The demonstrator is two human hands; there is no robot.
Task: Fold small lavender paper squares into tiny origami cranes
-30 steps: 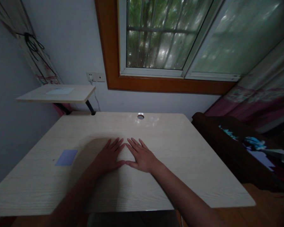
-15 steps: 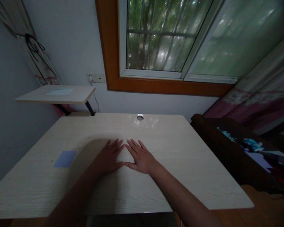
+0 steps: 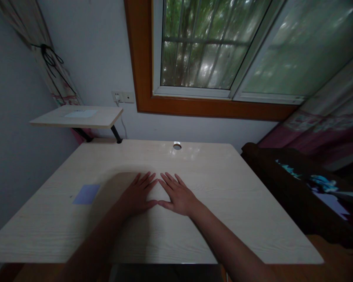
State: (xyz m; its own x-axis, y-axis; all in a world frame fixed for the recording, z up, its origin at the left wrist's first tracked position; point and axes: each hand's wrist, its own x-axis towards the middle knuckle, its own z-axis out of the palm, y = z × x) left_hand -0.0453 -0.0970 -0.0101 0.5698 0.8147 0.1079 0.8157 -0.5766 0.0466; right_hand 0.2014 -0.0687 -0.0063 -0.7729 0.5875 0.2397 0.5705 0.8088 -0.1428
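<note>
My left hand (image 3: 137,194) and my right hand (image 3: 178,194) lie flat, palms down, side by side on a pale wooden desk (image 3: 238,203). All fingers are stretched out and both hands hold nothing. The thumb tips and forefinger tips nearly meet, leaving a triangle of bare desk between them. A small pale blue square of paper (image 3: 86,194) lies flat on the desk to the left of my left hand, well apart from it.
A round cable hole (image 3: 177,146) sits near the desk's far edge. A raised side shelf (image 3: 76,116) with a sheet on it stands at the back left. A window (image 3: 200,47) fills the wall ahead. Dark furniture (image 3: 282,188) borders the desk's right side.
Both hands stay flat in the same place. Only my head has shifted slightly, so the scene sits a little further right in the picture.
</note>
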